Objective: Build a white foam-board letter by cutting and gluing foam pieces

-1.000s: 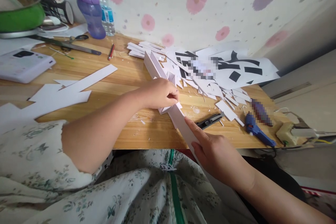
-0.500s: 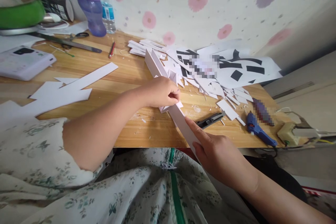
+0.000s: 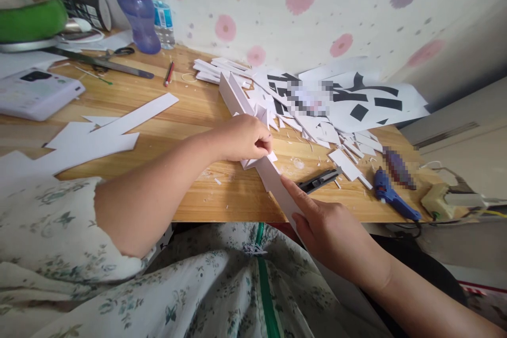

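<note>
My left hand [image 3: 250,137] is closed with its fingers curled down on a narrow white foam-board piece [image 3: 234,96] that has upright side walls. The hand hides its near part. My right hand [image 3: 322,224] grips a long white foam-board strip [image 3: 279,190], index finger stretched along it. The strip's far end meets the walled piece just beneath my left hand, and its near end runs past the table edge under my right forearm. Beside my right index finger, a black utility knife [image 3: 320,181] lies on the table.
White offcuts [image 3: 317,129] and a paper sheet with black shapes [image 3: 376,90] lie at the back. A blue glue gun [image 3: 392,195] is at right, near a power strip [image 3: 439,202]. Cut boards [image 3: 95,142], a steel ruler [image 3: 122,67] and a purple bottle [image 3: 137,10] stand or lie left.
The view has shifted very slightly. Both hands keep their grips, and the strip has barely moved.
</note>
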Motion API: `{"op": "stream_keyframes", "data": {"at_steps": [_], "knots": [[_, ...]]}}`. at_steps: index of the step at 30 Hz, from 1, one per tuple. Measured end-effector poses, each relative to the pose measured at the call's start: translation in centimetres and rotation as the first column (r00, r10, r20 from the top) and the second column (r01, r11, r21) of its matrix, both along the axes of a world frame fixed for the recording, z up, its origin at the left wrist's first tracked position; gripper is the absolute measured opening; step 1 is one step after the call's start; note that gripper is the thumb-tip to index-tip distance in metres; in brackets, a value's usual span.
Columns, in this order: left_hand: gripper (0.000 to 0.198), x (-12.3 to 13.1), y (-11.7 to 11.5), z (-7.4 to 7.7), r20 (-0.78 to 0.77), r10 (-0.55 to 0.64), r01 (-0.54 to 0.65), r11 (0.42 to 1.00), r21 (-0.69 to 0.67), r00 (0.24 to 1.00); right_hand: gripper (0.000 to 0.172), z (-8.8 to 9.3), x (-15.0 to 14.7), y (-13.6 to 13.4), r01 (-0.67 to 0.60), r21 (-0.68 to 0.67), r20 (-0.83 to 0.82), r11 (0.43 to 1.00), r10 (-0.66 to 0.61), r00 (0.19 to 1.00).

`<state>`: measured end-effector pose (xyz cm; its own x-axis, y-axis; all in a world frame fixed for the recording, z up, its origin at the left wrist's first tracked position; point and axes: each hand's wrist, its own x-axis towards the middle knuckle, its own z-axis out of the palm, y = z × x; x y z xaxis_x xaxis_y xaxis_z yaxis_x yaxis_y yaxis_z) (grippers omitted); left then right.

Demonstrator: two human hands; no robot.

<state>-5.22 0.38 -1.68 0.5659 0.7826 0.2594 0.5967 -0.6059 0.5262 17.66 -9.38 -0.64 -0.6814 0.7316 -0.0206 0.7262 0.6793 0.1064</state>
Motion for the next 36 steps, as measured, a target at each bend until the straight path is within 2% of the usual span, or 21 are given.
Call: {"op": "stream_keyframes", "data": {"at_steps": [3, 10, 24, 36], "knots": [[0.017, 0.01, 0.04, 0.03, -0.006, 0.005, -0.005, 1.000, -0.010, 1.000, 0.059, -0.14, -0.03, -0.03, -0.028, 0.056, -0.017, 0.998, 0.029, 0.999], [0.017, 0.13, 0.14, -0.14, -0.018, 0.003, -0.003, 1.000, 0.020, 1.000, 0.058, -0.30, -0.03, -0.04, -0.055, 0.094, -0.044, 0.994, 0.059, 0.997], [0.016, 0.09, 0.23, -0.51, -0.002, 0.005, -0.005, 0.999, 0.041, 1.000, 0.065, -0.45, -0.35, -0.55, -0.018, 0.062, -0.014, 0.998, 0.019, 1.000], [0.017, 0.12, 0.22, -0.43, -0.015, 0.002, -0.002, 0.999, 0.037, 1.000, 0.062, -0.88, -0.43, -0.77, -0.018, 0.092, -0.065, 0.996, 0.024, 0.998]]}}
